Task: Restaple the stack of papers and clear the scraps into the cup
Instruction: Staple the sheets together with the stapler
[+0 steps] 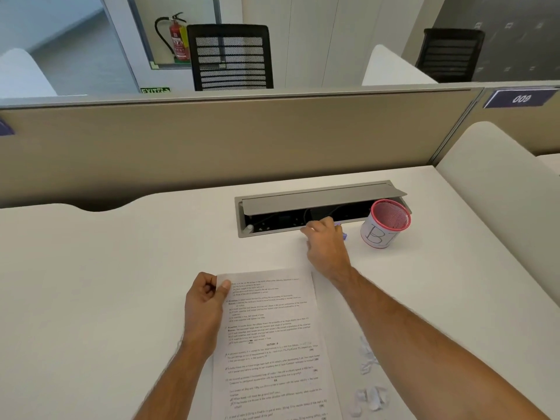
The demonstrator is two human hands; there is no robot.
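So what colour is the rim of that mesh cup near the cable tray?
Pink-red; the mesh cup has a white paper wrap lettered "B", clearest in the head view.

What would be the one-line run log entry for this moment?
left hand: pinches papers corner | right hand: on purple stapler | scraps: on desk | cup: upright

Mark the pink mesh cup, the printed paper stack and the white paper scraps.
pink mesh cup with white paper wrap (384,225): head view, on the wrap's front.
printed paper stack (272,338): head view, middle of the top sheet.
white paper scraps (371,398): head view, on the nearer cluster, right of the stack.
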